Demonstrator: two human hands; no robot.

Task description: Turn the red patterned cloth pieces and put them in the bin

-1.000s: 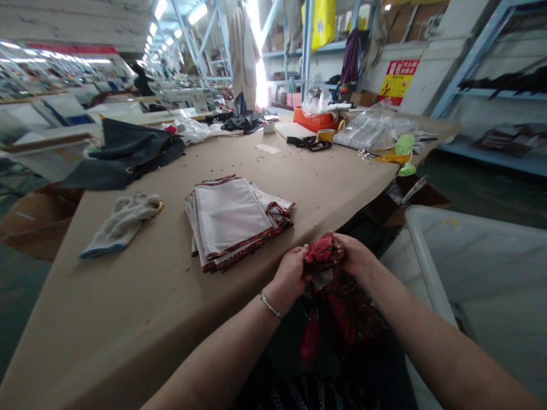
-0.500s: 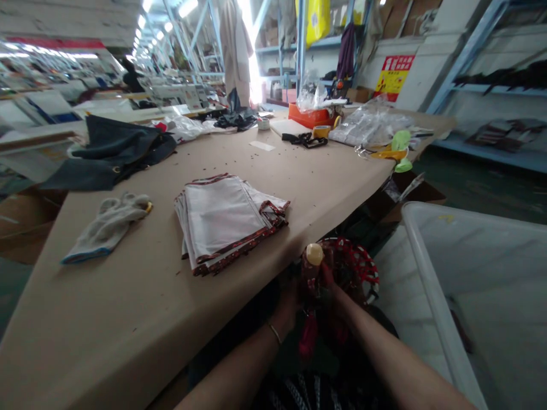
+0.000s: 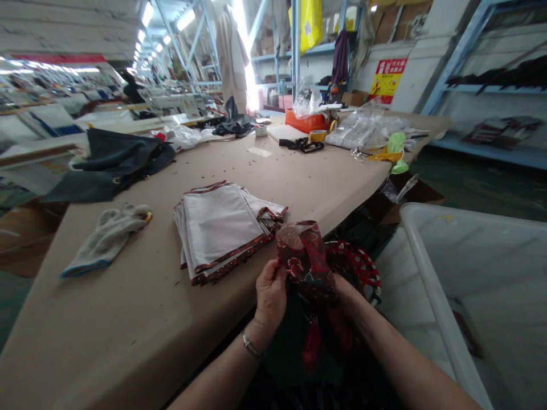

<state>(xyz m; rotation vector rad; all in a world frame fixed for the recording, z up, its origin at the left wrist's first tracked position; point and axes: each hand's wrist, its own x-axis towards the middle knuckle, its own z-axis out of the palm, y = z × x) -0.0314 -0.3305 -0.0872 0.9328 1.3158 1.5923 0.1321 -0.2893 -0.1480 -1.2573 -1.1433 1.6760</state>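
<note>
A dark red patterned fabric piece (image 3: 301, 256) is held up past the table's near edge, its top open like a sleeve. My left hand (image 3: 272, 293) pinches its left side, thumb and fingers pressed together. Behind the cloth on the right is my right hand (image 3: 342, 287), its fingers hidden by the fabric. Beneath hangs a red tassel-like piece (image 3: 311, 344). A round basket (image 3: 370, 265) with red and white trim sits just beyond my right hand. On the table, left of the cloth, lies a stack of white fabric pieces (image 3: 222, 225) with dark red patterned edges.
The brown-covered table (image 3: 149, 296) bears a grey knitted glove (image 3: 106, 236), dark cloth (image 3: 123, 162) at the far left, and plastic bags (image 3: 367, 128), an orange tray (image 3: 307, 121) and tape farther back. A large white bin (image 3: 482, 228) stands at the right.
Both hands have come apart and the patterned fabric is now raised and spread between them, nearer the stack. The pale round end seen earlier at its top no longer shows as such.
</note>
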